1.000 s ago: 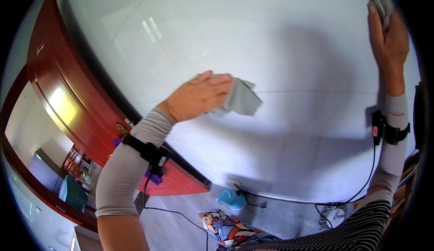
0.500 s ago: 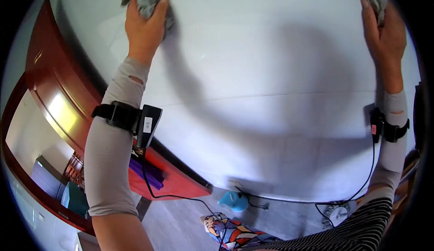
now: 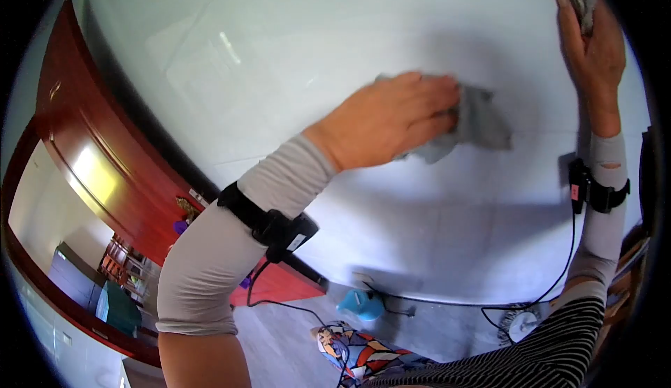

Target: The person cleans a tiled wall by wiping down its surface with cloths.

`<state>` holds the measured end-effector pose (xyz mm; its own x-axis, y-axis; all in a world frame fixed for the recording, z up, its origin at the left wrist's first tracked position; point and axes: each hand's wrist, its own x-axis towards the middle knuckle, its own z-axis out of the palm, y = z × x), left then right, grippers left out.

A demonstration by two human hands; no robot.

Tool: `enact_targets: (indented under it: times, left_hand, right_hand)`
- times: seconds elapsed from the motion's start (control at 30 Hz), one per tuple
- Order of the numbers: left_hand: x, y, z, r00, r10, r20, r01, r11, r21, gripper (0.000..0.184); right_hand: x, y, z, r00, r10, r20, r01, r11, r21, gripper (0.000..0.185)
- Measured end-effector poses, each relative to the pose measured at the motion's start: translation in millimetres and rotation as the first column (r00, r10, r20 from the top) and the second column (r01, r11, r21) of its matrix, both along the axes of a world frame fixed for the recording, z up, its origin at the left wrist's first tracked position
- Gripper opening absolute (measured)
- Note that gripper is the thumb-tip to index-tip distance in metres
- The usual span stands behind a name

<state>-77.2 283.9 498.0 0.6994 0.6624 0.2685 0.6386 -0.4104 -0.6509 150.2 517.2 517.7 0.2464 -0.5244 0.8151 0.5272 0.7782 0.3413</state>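
My left hand (image 3: 391, 119) is closed over a grey cloth (image 3: 482, 119) and presses it against the glossy white tiled wall (image 3: 314, 39), near the middle of the view. Part of the cloth spreads out past the fingers on the right. At the upper right, my right hand (image 3: 597, 56) grips another grey cloth (image 3: 579, 0), bunched between thumb and fingers, beside the same wall. Both forearms wear grey sleeves with black strapped devices and cables.
A reddish-brown wooden door (image 3: 91, 143) stands on the left, with a room beyond it. On the floor by the wall are a light-blue plastic object (image 3: 361, 305), a black cable (image 3: 447, 308) and a round white object (image 3: 521, 325).
My left hand has swept the cloth from the upper left down and right to the middle of the wall. My right hand and its cloth have barely moved.
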Motion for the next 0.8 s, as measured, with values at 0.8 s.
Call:
enact_targets:
  times: [0.8]
  left_hand:
    - [-41,-55,85,0.847,0.038,0.530,-0.312,0.842,0.440,0.061]
  right_hand:
    - [3,-7,3,0.993,-0.117,0.012,0.114,0.985,0.130,0.042]
